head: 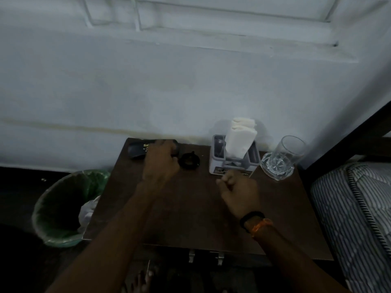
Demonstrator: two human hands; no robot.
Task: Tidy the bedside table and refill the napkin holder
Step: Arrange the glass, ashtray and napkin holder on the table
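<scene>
A dark wooden bedside table stands against a pale wall. At its back left lies a black case with yellow lettering, and my left hand reaches over it, fingers curled round its right end. Beside it sits a small black ring-shaped object. A grey napkin holder at the back holds upright white napkins. My right hand hovers just in front of the holder, fingers curled into a loose fist, nothing visible in it.
A clear drinking glass stands on a glass coaster at the table's back right. A green-lined waste bin with crumpled white paper sits on the floor at the left. A striped mattress borders the right.
</scene>
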